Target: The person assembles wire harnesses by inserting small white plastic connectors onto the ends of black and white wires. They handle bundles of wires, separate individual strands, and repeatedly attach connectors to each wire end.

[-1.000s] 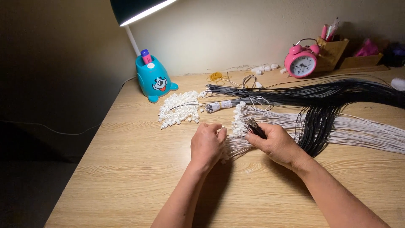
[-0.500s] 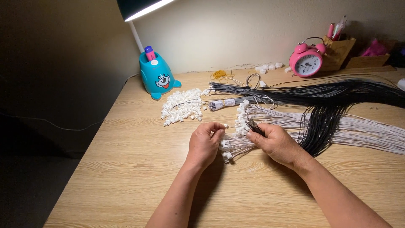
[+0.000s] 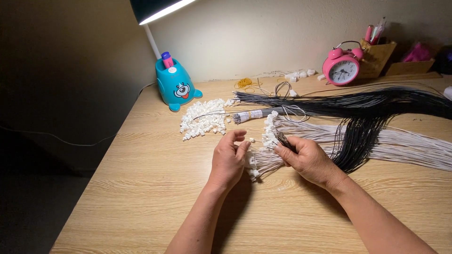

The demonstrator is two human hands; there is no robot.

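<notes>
My left hand hovers over the wooden desk, fingers partly curled, touching the white connector ends of a bundle of white wires; whether it pinches a connector I cannot tell. My right hand grips the tips of a bundle of black wires between thumb and fingers, right beside the white bundle's connector ends. A pile of loose small white connectors lies just beyond my left hand. One loose connector sits between the hands.
A teal animal-shaped pen holder stands at the back left under a desk lamp. A pink alarm clock, a wooden organiser, yellow rubber bands and a long black wire bundle lie along the back.
My left hand has opened slightly and lifted its fingers from the white wire ends. The right hand keeps hold of the black wire tips.
</notes>
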